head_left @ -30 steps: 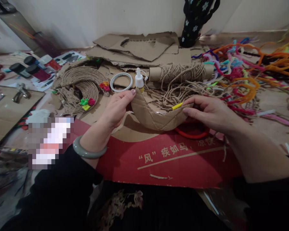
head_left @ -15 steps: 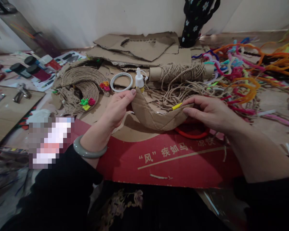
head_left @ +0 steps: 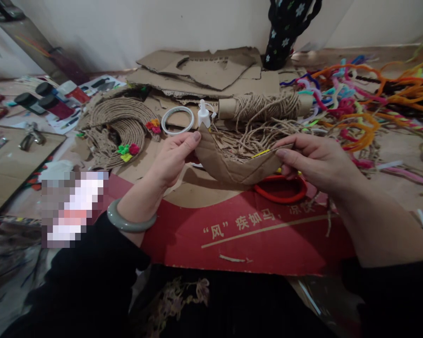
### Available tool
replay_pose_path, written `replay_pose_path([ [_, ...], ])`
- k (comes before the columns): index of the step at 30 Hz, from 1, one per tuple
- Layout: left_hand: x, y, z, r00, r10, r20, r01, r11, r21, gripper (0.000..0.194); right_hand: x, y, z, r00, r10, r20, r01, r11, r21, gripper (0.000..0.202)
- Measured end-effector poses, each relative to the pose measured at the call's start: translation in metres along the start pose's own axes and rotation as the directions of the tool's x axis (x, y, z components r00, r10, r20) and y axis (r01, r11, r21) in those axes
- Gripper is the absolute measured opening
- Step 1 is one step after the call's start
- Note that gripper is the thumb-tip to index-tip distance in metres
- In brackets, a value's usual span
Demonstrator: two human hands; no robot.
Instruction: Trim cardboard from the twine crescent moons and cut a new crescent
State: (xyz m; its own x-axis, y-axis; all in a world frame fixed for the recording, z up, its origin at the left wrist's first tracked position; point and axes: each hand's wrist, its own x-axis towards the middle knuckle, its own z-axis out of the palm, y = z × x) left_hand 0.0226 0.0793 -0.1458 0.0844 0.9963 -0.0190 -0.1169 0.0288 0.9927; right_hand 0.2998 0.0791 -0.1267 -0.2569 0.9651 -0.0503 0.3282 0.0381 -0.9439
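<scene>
A curved strip of brown cardboard (head_left: 232,168) hangs between my two hands, bent and creased in the middle. My left hand (head_left: 174,157) pinches its left tip between thumb and fingers. Its right end is held by my right hand (head_left: 308,157), thumb on top. Just beneath that end lies a red ring-shaped handle (head_left: 282,199), on the red printed cardboard (head_left: 254,239). Behind the strip are loose twine (head_left: 254,136), a yellow item (head_left: 261,153) partly hidden, and a white glue bottle (head_left: 203,115).
Left of the glue are a white tape roll (head_left: 178,120) and a coiled twine piece (head_left: 116,124) with colored flowers. A twine spool (head_left: 268,106) lies behind. Pipe cleaners (head_left: 359,108) spread right; paint jars (head_left: 56,106) stand left; a black floral tumbler (head_left: 285,33) stands at the back.
The cardboard strip has shifted slightly right and up with my hands, and tilted a little. More of the red handle shows below it.
</scene>
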Motion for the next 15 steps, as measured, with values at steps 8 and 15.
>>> replay_pose_path([
  [8, 0.0004, 0.0003, 0.0000, 0.999, -0.016, -0.042, 0.017, 1.000, 0.023, 0.046, -0.0022, -0.0014, 0.0000, 0.994, -0.045, -0.103, 0.050, 0.998, 0.041, 0.019],
  [15, 0.0007, -0.0009, -0.0013, 0.998, -0.016, -0.064, 0.020, 0.998, 0.061, 0.044, -0.0024, -0.0034, 0.0001, 0.995, -0.032, -0.098, 0.035, 0.999, 0.030, 0.014],
])
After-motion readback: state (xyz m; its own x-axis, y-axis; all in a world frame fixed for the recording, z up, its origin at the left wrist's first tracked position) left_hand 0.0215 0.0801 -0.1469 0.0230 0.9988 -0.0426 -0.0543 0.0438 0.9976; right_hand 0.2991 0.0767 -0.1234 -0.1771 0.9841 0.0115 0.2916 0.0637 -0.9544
